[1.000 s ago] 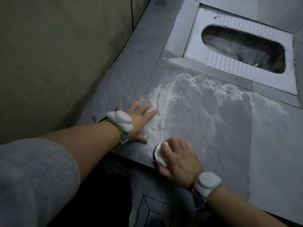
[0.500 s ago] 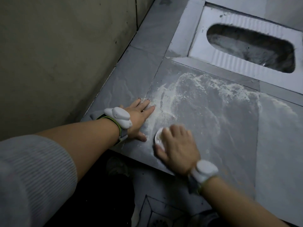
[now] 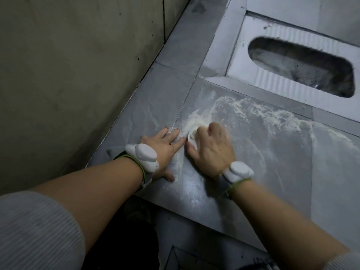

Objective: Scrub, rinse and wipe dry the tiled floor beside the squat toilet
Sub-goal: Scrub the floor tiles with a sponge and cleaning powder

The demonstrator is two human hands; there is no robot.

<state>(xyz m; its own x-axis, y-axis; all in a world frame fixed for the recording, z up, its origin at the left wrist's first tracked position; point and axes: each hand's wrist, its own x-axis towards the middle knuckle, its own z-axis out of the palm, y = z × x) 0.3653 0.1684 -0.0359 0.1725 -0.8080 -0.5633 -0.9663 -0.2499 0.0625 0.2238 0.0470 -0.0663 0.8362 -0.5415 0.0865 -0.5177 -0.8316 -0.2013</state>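
Note:
Grey floor tiles [image 3: 253, 172] lie beside the squat toilet [image 3: 300, 67] at the upper right. A wide smear of white foam or powder [image 3: 259, 114] covers the tile. My right hand [image 3: 211, 150] grips a small white scrubber [image 3: 191, 135], mostly hidden under the fingers, and presses it on the tile at the left end of the smear. My left hand [image 3: 164, 147] rests flat on the tile just left of it, fingers straight, fingertips nearly touching the right thumb. Both wrists wear white bands.
A dull tiled wall [image 3: 78, 65] rises close on the left and meets the floor along a diagonal edge. The raised tiled platform ends in a step edge [image 3: 194, 217] near me, with a darker lower floor [image 3: 185, 250] below.
My right hand has slid the scrubber forward and left, from the platform's near edge up beside my left fingertips. The left hand has stayed planted.

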